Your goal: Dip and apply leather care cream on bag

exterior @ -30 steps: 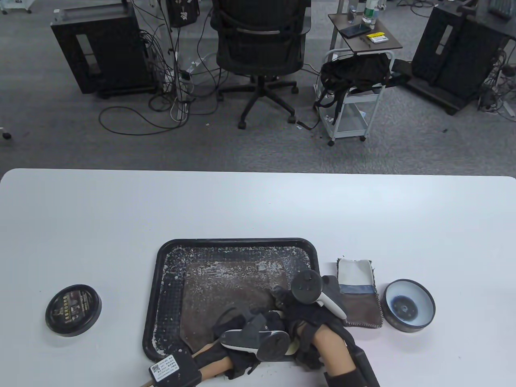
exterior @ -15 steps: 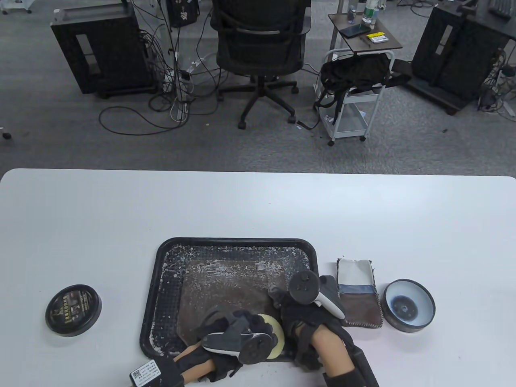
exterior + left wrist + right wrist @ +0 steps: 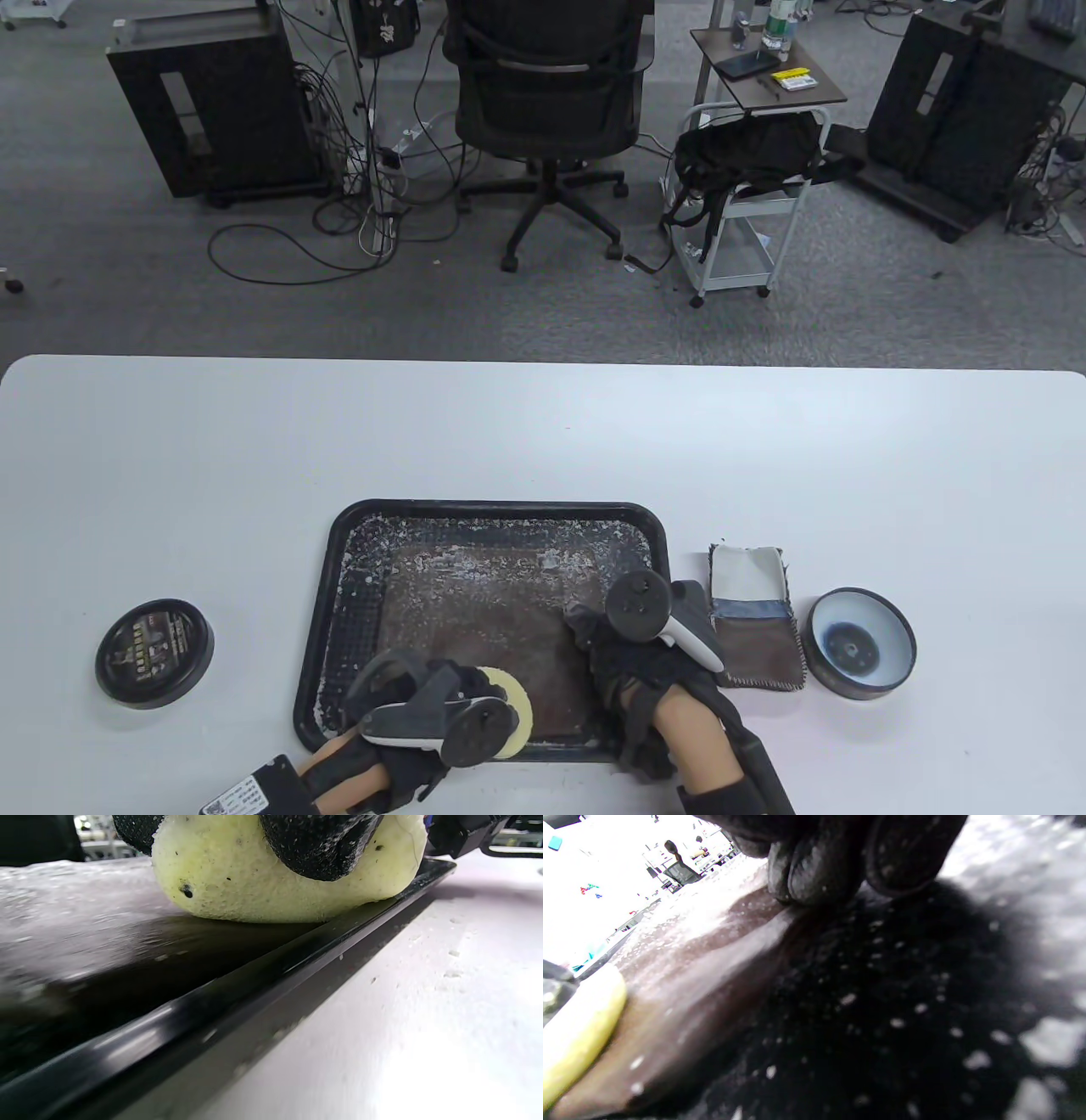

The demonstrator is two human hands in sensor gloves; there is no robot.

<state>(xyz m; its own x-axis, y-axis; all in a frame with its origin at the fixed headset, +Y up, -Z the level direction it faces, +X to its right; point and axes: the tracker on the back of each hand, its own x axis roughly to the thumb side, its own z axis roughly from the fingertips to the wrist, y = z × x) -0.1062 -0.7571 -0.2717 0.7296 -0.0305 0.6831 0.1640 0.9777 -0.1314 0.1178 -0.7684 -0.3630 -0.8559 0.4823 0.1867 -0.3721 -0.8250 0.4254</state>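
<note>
One black tray (image 3: 339, 594) sits on the white table (image 3: 543, 424), and one brown leather bag (image 3: 475, 611) lies flat inside it, its surface dull and flecked with white cream. The right hand (image 3: 628, 671) rests at the tray's right side – its fingertips (image 3: 818, 870) press down on the bag's edge, fingers bent only a little, gripping nothing. The left hand (image 3: 424, 705) is at the tray's near edge, fingers (image 3: 318, 844) curled round one yellow sponge (image 3: 513, 709), which touches the bag. Right of the tray lie one folded cloth (image 3: 751, 611) and, beyond it, one open cream tin (image 3: 861, 645); one tin lid (image 3: 154, 654) lies well left of the tray.
</note>
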